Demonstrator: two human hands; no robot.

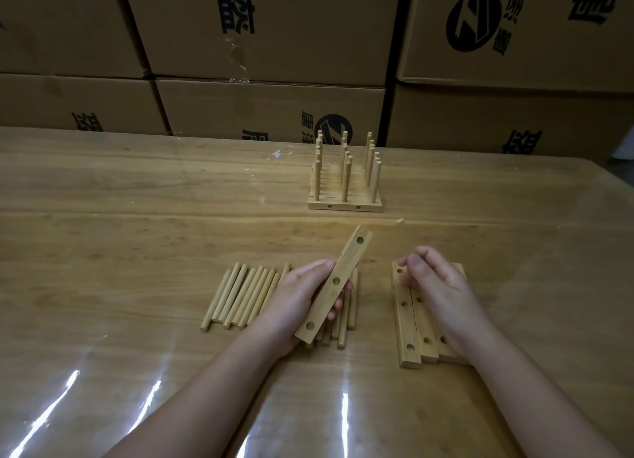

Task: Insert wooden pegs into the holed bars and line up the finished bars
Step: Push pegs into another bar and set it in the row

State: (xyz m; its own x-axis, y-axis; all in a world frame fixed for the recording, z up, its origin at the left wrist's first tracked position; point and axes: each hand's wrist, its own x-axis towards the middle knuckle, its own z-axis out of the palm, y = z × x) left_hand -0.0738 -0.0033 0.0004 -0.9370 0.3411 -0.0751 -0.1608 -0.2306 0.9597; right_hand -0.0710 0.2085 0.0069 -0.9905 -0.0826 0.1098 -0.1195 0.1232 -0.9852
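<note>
While left grip (298, 300) clasps a holed bar (346, 262), right grip (435, 286) slack over spare bars (406, 324)

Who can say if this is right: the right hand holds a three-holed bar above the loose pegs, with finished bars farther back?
No: the head view shows the left hand, not the right hand, holding the three-holed bar above the loose pegs, with finished bars farther back.

Left of the left hand (302, 296) and under it, loose pegs (240, 296) on the table (137, 252). Across its palm, a holed bar (334, 286). Beneath the right hand (435, 286), blank bars (410, 334) side by side. Well beyond both hands, finished bars (344, 202), cartons (267, 108) behind.
</note>
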